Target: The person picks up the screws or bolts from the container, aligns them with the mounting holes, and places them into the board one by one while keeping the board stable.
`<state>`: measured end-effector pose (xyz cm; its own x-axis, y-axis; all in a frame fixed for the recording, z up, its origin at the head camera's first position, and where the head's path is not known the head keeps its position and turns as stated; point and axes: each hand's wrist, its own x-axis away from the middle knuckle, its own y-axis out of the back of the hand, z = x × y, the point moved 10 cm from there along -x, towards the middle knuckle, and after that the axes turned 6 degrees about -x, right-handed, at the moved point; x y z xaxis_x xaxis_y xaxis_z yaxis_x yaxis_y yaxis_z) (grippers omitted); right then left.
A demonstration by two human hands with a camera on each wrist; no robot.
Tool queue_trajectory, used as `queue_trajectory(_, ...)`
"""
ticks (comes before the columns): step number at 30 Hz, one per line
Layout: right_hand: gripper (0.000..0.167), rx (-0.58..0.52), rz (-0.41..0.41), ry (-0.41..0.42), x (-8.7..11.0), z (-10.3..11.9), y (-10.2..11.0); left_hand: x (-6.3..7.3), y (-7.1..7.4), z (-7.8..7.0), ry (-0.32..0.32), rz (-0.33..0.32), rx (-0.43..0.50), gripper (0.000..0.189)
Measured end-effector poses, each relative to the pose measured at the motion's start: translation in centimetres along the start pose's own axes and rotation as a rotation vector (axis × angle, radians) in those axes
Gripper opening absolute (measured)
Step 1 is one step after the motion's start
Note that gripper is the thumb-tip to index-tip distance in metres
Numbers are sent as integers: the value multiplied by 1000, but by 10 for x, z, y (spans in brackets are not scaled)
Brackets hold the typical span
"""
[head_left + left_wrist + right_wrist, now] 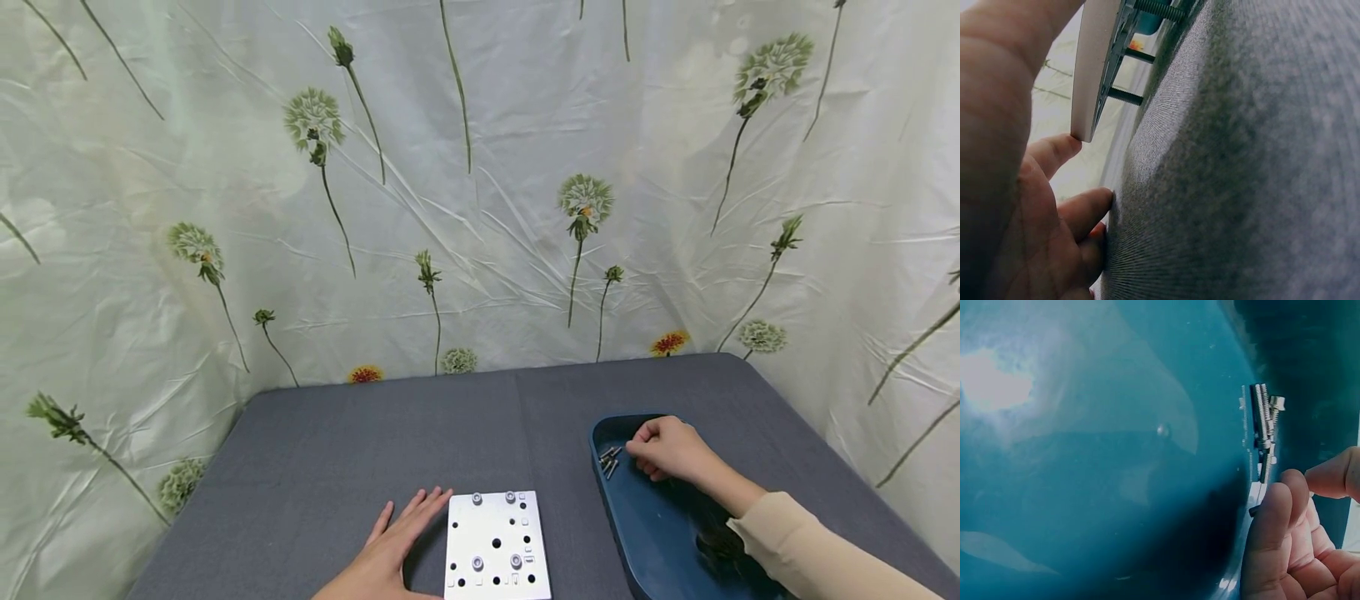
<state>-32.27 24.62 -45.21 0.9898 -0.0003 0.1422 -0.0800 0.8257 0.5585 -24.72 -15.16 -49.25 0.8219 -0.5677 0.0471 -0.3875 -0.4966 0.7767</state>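
A silver metal plate [493, 533] with dark holes carries several socket-head bolts [477, 563]. Threaded shanks [1125, 95] stick out beneath it, and the plate stands raised off the cloth in the left wrist view. My left hand [397, 546] rests at the plate's left side, fingers spread; one fingertip touches the plate's corner. Over the far end of a blue tray [656, 525], my right hand [670, 450] has thumb and forefinger pinched together. A dark bolt end [1254, 512] pokes out beside those fingers, mostly hidden by them. Several loose bolts [1262, 419] lie next to the hand.
Grey cloth [360, 450] covers the table. Behind it hangs a pale curtain [480, 217] printed with flowers. The tray's raised rim [611, 521] stands to the right of the plate, and a dark clump [720, 546] lies in the tray under the right forearm.
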Motion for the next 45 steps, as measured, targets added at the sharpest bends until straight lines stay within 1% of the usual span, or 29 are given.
queue_trajectory(6,14,-36,1,10,4,5,5,0,0,-1,0,1,4,108)
queue_trajectory(8,15,-48,10,25,6,8,7,0,0,-1,0,-1,0,107)
queue_trajectory(15,18,-121,41,25,11,18,11,1,1,-1,-7,-19,-6,108)
queue_trajectory(20,19,-161,64,33,15,28,9,1,2,-1,-19,-36,-17,106)
queue_trajectory(23,18,-190,86,34,18,35,4,0,1,-1,-17,-41,-22,106)
queue_trajectory(28,19,-223,133,50,23,49,-6,1,2,0,-10,-36,10,106)
queue_trajectory(33,20,-248,199,103,30,66,-17,1,1,0,-13,-28,8,105)
queue_trajectory(38,20,-279,272,133,36,81,-33,0,-1,0,29,-9,21,105)
queue_trajectory(42,20,-289,294,151,39,92,-45,0,0,0,55,-19,15,107)
queue_trajectory(45,22,-304,314,152,41,98,-55,1,1,0,53,-41,2,108)
